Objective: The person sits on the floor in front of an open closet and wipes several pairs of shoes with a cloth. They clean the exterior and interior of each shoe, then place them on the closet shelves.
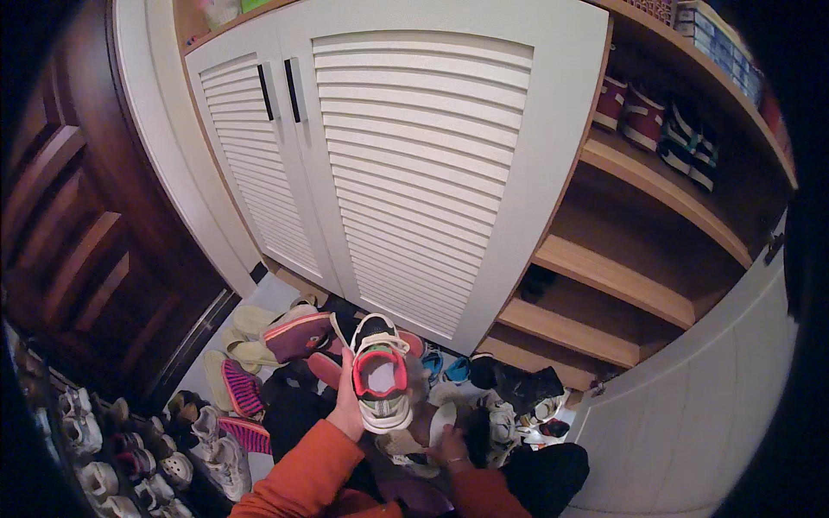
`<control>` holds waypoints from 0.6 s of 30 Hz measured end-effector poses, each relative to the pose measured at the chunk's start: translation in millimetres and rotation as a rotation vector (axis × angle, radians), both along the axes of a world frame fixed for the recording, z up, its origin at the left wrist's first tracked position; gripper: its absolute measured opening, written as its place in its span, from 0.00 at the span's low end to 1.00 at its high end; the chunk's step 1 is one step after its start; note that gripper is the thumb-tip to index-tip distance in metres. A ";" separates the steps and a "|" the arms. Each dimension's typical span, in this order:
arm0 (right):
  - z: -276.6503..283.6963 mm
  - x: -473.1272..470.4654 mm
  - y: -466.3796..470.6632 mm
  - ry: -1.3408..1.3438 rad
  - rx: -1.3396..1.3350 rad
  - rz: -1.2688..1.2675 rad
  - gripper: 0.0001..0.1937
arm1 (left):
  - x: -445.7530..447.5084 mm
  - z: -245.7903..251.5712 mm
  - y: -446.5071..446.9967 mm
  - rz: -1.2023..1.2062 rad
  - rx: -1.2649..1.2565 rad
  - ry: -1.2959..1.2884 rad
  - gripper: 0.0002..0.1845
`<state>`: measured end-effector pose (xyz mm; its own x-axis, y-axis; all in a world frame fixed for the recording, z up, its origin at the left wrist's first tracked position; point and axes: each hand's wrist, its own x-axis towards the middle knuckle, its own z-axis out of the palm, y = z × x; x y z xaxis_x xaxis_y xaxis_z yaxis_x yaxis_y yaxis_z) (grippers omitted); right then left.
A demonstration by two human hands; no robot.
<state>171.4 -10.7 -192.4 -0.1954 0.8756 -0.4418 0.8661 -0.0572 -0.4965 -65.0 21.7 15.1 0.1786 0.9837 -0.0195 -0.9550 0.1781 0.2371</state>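
My left hand (350, 408) grips a white sneaker (386, 414) with a red collar lining and a black toe panel, its opening turned up towards me. Lower and to the right, my right hand (449, 447) has its fingers on a pale, flat, rounded piece (443, 422); whether it is an insole or part of a shoe cannot be made out. A beige shoe (400, 444) lies just left of that hand. Around both hands, shoes and slippers crowd the floor, among them a maroon slipper (291, 343) and a striped slipper (242, 387).
A louvred white cabinet (414, 162) stands ahead. To its right, open wooden shelves (612, 278) hold red shoes (642, 116) and dark sneakers (690, 146) higher up. An open cabinet door (680, 388) bounds the right. Several shoes line the lower left, beside a dark wooden door (84, 213).
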 end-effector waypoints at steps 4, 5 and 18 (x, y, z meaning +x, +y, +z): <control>5.8 -4.7 -1.7 0.043 -0.019 -0.086 0.38 | -3.7 -3.7 -1.3 -0.008 0.011 -0.029 0.42; 4.5 -5.6 -1.8 0.058 0.011 -0.102 0.37 | -4.0 -3.4 -1.4 -0.013 -0.001 -0.030 0.42; 180.0 20.6 55.5 1.085 0.024 -0.095 0.27 | 14.1 23.3 0.0 0.078 -0.114 0.301 0.44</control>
